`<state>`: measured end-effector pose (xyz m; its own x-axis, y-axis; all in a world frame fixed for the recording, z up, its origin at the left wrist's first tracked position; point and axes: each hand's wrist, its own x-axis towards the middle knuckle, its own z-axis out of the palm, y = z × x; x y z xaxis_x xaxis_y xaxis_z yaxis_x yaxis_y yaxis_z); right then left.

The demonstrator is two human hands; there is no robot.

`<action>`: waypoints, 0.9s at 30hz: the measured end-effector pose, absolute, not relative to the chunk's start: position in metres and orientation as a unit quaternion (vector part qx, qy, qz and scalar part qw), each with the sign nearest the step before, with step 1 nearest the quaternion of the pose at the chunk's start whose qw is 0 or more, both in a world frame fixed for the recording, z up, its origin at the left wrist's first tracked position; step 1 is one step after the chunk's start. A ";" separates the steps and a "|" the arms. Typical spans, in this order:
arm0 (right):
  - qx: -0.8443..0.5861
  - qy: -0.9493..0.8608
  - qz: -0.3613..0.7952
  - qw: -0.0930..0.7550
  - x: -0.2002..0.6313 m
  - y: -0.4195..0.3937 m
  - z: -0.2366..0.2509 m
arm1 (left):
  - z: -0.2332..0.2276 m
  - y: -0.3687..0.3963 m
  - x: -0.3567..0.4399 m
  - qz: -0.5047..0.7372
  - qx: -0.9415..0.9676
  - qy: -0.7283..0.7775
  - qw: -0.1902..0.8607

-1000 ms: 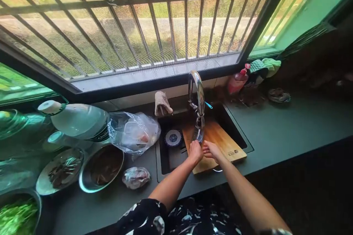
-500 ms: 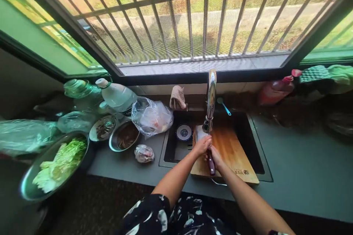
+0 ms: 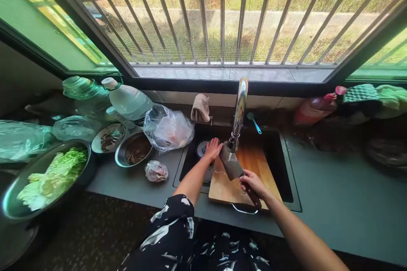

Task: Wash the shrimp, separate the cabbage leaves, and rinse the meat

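Observation:
My right hand point(image 3: 251, 181) grips the dark handle of a cleaver point(image 3: 232, 163), whose wet broad blade lies under the tap point(image 3: 238, 114). Beneath it a wooden cutting board point(image 3: 222, 192) rests across the sink point(image 3: 288, 165). To the left of the blade, my left hand point(image 3: 213, 150) is spread and holds nothing, above the left part of the sink. A small patterned dish point(image 3: 201, 149) in the sink is partly covered by that hand.
Left on the counter are a knotted plastic bag point(image 3: 170, 129), a small wrapped bundle point(image 3: 156, 171), a bowl of brown liquid point(image 3: 118, 159) and a basin point(image 3: 9, 207) with cabbage point(image 3: 54, 178). A cloth point(image 3: 200, 108) and a blue-handled brush point(image 3: 256, 123) lie behind the sink.
My left hand has come off the cleaver and moved left, opening out. The cleaver has turned, its handle now pointing down to the right and its blade showing flat. The view has shifted slightly.

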<state>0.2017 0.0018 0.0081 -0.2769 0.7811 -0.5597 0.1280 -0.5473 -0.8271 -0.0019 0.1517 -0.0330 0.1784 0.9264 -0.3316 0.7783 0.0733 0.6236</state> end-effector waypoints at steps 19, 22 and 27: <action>-0.447 -0.880 0.125 -0.101 0.257 0.033 0.018 | -0.014 0.070 0.051 0.030 0.874 0.257 0.413; -0.447 -0.882 0.107 -0.102 0.269 0.026 0.025 | -0.017 0.087 0.047 0.015 0.853 0.297 0.429; -0.447 -0.882 0.119 -0.086 0.284 0.015 0.018 | -0.012 0.111 0.037 0.136 0.714 0.440 0.527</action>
